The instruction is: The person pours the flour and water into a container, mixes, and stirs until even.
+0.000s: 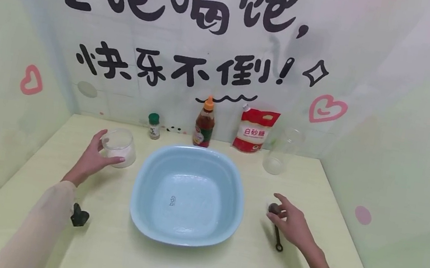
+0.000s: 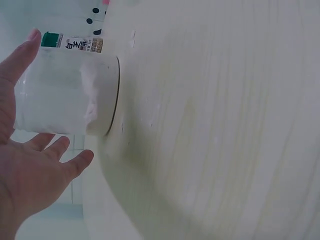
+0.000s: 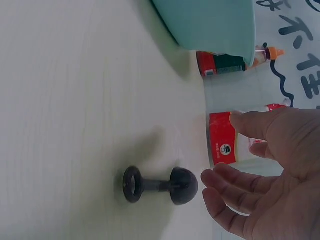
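Observation:
A clear glass jar point(image 1: 119, 145) with white powder in its lower part stands upright on the table, left of the light blue basin point(image 1: 238, 188). My left hand point(image 1: 96, 155) is spread about the jar's near left side, thumb in front and fingers behind. In the left wrist view the fingers of that hand point(image 2: 37, 175) are loose and apart; firm contact with the jar point(image 2: 60, 90) is not visible. Over a black measuring spoon point(image 1: 276, 236) with a ring-ended handle hovers my right hand point(image 1: 295, 222). Its fingers are relaxed, apart from the spoon point(image 3: 157, 185) in the right wrist view.
Along the back wall stand a green-capped spice bottle point(image 1: 154, 126), an orange-capped sauce bottle point(image 1: 205, 123) and a red and white sugar pouch point(image 1: 255, 130). A tall clear glass point(image 1: 278, 155) is at the back right. Walls point(image 1: 403, 157) enclose both sides and the back.

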`<control>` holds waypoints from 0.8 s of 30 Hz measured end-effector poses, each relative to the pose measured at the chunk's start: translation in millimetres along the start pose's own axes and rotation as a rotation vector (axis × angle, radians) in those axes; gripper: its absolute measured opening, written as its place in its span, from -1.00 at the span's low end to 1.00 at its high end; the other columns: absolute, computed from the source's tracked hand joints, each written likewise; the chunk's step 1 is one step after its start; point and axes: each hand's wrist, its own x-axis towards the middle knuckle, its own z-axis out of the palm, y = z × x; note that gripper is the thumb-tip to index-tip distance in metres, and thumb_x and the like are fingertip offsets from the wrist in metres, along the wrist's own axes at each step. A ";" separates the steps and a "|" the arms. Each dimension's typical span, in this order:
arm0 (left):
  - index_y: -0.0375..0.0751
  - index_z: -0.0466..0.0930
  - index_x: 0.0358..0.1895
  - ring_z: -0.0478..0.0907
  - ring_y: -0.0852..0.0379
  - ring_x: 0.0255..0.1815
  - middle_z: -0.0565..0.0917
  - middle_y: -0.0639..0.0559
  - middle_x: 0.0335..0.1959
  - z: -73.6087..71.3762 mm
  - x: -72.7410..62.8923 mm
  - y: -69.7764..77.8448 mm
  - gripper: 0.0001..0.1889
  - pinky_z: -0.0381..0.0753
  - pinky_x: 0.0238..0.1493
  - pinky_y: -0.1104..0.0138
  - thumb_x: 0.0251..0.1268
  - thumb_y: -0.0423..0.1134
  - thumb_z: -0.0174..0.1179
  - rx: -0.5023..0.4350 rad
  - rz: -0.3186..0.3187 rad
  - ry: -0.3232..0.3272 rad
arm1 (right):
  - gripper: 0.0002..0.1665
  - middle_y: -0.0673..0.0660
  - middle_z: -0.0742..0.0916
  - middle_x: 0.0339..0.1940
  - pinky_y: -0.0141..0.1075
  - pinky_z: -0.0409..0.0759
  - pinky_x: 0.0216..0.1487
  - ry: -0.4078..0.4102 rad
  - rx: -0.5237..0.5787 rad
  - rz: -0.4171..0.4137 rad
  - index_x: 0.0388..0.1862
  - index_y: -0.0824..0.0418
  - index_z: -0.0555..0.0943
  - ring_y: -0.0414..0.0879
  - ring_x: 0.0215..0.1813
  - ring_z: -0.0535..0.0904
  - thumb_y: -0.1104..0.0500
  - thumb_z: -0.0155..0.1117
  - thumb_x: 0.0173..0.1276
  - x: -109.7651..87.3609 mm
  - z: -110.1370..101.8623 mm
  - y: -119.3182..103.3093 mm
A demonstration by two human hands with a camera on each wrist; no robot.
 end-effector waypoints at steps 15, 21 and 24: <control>0.05 -0.42 0.62 -0.08 -0.38 0.59 -0.11 -0.33 0.63 20.6 7.7 -1.0 0.30 0.02 0.51 -0.29 0.06 0.03 0.51 -0.101 -0.031 0.172 | -0.31 0.26 0.74 -0.01 -0.17 0.70 -0.11 -0.122 0.134 -0.060 0.48 0.18 0.33 0.03 -0.04 0.70 0.13 0.28 0.43 12.8 18.9 -53.2; 0.07 -0.38 0.62 -0.07 -0.32 0.60 -0.11 -0.26 0.64 27.5 8.5 -0.4 0.27 0.00 0.54 -0.23 0.08 -0.03 0.51 -0.139 -0.041 0.223 | -0.33 0.21 0.76 -0.04 -0.26 0.69 -0.12 -0.162 0.206 -0.085 0.52 0.21 0.29 0.02 -0.03 0.72 0.30 0.17 0.45 15.5 21.8 -64.7; 0.09 -0.37 0.62 -0.07 -0.31 0.61 -0.11 -0.25 0.64 30.6 8.5 -0.2 0.26 0.00 0.55 -0.21 0.08 -0.05 0.51 -0.152 -0.056 0.236 | -0.31 0.28 0.73 0.01 -0.26 0.68 -0.14 -0.212 0.299 -0.056 0.54 0.24 0.23 0.04 -0.01 0.70 0.35 0.07 0.45 17.0 21.9 -68.5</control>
